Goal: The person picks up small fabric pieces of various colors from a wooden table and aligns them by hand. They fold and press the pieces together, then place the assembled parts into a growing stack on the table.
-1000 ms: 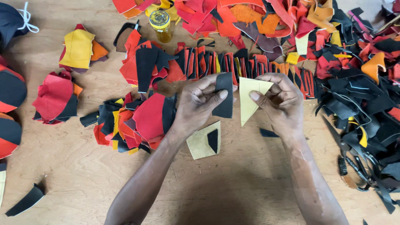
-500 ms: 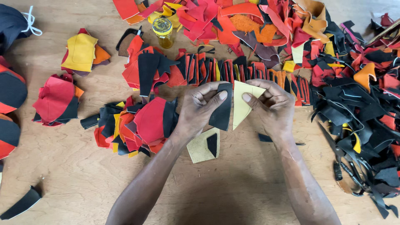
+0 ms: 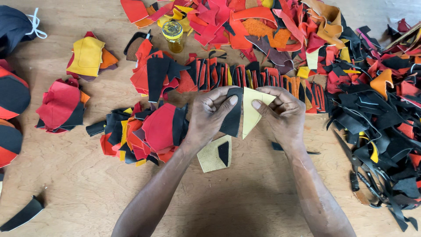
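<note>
Nearest, flat on the wooden table (image 3: 245, 206), a joined yellow-and-black piece (image 3: 215, 153); above it, left hand (image 3: 209, 115) pinched on a black leather piece (image 3: 231, 115), right hand (image 3: 280, 116) pinched on a pale yellow triangle (image 3: 251, 110); now edge to edge, apart a second ago, so seemingly being matched; beyond, rows of red and black offcuts (image 3: 245, 74), a small glue jar (image 3: 173, 36)

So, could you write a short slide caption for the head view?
Left hand and right hand press black piece against pale yellow piece.

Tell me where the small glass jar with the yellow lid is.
In the head view, the jar stands upright at top centre-left of the wooden table, at the edge of the red and yellow scrap heap.
</note>
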